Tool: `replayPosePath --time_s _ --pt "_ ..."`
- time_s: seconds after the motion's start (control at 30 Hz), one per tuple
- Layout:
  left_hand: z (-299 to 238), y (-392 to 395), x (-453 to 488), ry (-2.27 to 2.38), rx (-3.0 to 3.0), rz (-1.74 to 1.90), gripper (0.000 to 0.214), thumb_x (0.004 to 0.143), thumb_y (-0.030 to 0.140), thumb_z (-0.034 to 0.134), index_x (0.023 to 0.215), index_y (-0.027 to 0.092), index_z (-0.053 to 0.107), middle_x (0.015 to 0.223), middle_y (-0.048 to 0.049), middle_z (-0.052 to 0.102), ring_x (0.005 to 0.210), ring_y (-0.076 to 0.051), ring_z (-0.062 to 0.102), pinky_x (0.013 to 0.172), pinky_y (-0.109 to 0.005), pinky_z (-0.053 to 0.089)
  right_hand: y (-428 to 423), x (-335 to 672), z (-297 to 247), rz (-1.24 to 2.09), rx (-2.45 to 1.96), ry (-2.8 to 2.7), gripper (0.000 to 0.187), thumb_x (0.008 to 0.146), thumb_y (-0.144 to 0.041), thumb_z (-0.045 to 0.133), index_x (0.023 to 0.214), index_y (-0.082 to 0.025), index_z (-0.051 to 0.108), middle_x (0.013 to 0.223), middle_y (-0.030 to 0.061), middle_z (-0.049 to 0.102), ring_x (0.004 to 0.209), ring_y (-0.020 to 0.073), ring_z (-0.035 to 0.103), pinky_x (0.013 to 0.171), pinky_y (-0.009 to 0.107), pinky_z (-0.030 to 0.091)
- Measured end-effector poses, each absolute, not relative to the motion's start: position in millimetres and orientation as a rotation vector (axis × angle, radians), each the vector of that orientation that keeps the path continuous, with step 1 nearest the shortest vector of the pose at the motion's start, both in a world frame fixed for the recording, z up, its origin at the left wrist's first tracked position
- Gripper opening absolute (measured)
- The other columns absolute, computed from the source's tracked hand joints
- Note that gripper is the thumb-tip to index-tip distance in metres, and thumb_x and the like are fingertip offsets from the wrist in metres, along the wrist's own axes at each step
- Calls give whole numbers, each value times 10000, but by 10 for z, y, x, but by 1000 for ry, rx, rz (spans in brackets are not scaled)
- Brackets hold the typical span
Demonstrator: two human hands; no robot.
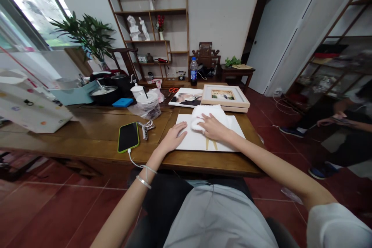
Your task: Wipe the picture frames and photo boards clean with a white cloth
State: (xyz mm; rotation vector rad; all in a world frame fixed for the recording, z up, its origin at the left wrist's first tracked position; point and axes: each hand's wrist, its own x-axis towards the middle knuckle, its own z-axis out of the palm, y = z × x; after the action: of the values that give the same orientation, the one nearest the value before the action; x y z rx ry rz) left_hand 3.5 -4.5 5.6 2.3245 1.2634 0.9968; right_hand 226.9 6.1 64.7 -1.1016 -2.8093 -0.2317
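Note:
A flat white panel [190, 141] lies on the wooden table before me, with two gold-coloured strips [211, 145] showing near its front edge. On its left side my left hand [175, 136] rests flat, fingers stretched out and holding nothing. My right hand [213, 127] presses down on a bunched white cloth [218, 113], its fingers gripping into the material. The cloth covers the panel's upper middle, so that part is hidden. Just behind it sit a framed picture [223, 94] on a pale wooden frame and a photo print [187, 97] lying flat.
A phone [128, 137] with a charging cable lies left of the panel, by a silver metal item [147, 128]. Farther back stand a drink bottle [193, 71], red-handled scissors [173, 90], a plastic bag [148, 106] and a blue box [122, 102]. Another person sits at right.

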Motion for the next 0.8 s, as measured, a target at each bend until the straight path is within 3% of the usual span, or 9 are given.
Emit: replayPosePath --time_s 0.37,0.5,0.6,0.8 --pt "52 -42 26 1231 2355 1007 417 850 286 437 1200 101 568 1304 -135 526 1244 -225 457 1085 -411 322 -943 2373 840 -84 -688 -3028 344 758 -179 557 1092 -136 627 1404 155 426 1335 317 308 1088 514 224" --pt "44 -33 26 1224 2347 1014 406 849 280 446 1205 125 565 1312 -125 521 1246 -225 455 1083 -429 318 -818 2398 848 -24 -741 -3011 365 773 -162 534 1129 -125 606 1311 190 517 1306 292 369 1075 491 259" --pt "42 -30 29 1239 2331 1006 416 859 324 459 1201 116 570 1312 -133 520 1245 -227 456 1090 -421 307 -551 2368 803 -78 -885 -2948 383 771 -152 529 1148 -120 592 1311 216 501 1252 298 436 1053 483 282" --pt "47 -39 31 1244 2314 1008 413 870 345 460 1197 120 573 1316 -125 518 1252 -223 447 1093 -408 302 10 2186 744 -147 -1112 -2844 355 793 -138 495 1137 -120 582 1201 194 575 1186 296 477 988 459 334"
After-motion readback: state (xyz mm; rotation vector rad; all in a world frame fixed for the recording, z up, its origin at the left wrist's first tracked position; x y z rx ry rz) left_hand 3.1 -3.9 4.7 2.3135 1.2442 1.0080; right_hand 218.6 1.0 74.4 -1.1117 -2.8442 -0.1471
